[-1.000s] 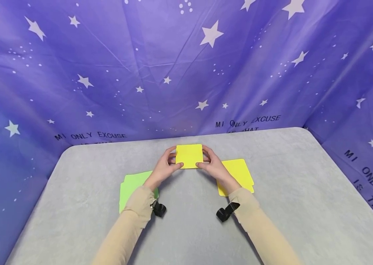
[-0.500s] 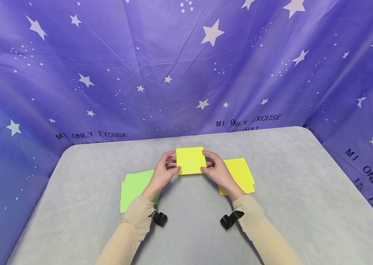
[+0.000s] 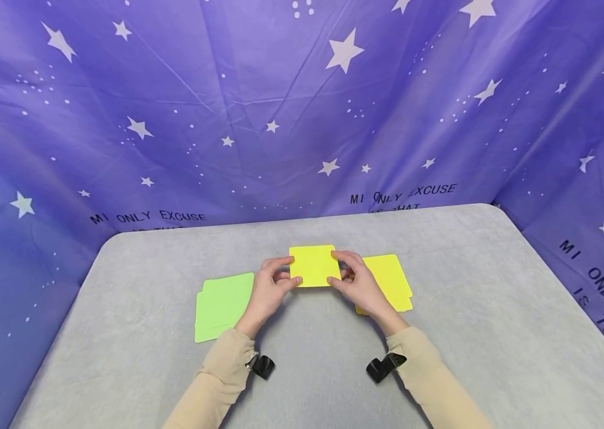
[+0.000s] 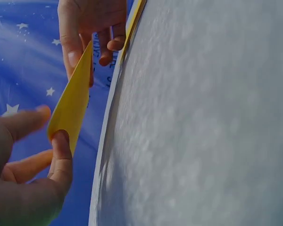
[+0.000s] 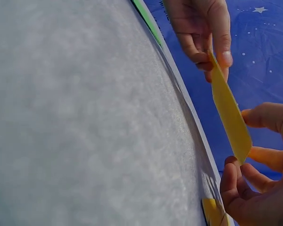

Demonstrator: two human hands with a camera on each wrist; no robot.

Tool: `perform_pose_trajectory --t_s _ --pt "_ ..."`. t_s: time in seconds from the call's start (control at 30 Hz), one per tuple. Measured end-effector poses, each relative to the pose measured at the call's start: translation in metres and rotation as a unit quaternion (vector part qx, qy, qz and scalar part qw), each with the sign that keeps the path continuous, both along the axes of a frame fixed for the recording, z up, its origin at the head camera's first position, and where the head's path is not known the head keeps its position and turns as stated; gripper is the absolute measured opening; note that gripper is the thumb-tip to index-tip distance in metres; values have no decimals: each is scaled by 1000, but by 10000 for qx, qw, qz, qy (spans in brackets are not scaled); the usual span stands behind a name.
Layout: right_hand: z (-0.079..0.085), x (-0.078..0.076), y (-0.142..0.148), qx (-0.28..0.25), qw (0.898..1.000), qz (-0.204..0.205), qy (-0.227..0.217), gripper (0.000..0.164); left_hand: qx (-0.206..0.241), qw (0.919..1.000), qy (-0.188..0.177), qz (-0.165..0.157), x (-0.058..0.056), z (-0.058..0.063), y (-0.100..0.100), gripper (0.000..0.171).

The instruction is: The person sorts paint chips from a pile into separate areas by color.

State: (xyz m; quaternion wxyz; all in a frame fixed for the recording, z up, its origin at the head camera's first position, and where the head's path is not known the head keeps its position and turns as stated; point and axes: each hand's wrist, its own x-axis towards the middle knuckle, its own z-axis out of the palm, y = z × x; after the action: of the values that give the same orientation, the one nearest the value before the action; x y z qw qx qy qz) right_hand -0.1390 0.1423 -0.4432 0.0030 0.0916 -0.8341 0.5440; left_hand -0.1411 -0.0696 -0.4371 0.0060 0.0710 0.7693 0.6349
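Note:
A yellow rectangular card point(image 3: 314, 266) is held up off the table between both hands, in the middle of the head view. My left hand point(image 3: 267, 292) pinches its left edge, thumb at the lower corner and a fingertip near the upper one. On the opposite edge my right hand point(image 3: 363, 289) grips it the same way. Both wrist views show the card point(image 4: 73, 101) nearly edge-on, apart from the tabletop. Beside my left hand lies a group of overlapping green cards point(image 3: 227, 301). Partly behind my right wrist lie overlapping yellow cards point(image 3: 390, 277).
The grey table point(image 3: 313, 363) has rounded far corners. A purple curtain point(image 3: 259, 83) with white stars and printed words hangs behind it and along both sides. A black wrist camera point(image 3: 263, 366) sits on the left sleeve, another black camera point(image 3: 382, 367) on the right.
Both hands have brought the held yellow card nearer to me and slightly right. The left fingertip now lies over the card's upper corner. The green and yellow cards on the table stay put.

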Motion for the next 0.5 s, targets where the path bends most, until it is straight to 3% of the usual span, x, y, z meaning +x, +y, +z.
perform_pose_trajectory --t_s 0.07,0.13,0.33,0.5 --pt "0 2 2 13 9999 78 72 56 16 10000 -26 56 -2 -7 1 48" --pt "-1 4 4 10 9999 139 70 55 107 9998 -140 13 0 -6 2 50" --pt "0 11 13 -432 9975 255 -503 61 638 9964 -453 -317 4 -6 5 52" --pt "3 17 24 -753 9927 372 -872 66 758 9945 -494 -536 7 -7 10 52"
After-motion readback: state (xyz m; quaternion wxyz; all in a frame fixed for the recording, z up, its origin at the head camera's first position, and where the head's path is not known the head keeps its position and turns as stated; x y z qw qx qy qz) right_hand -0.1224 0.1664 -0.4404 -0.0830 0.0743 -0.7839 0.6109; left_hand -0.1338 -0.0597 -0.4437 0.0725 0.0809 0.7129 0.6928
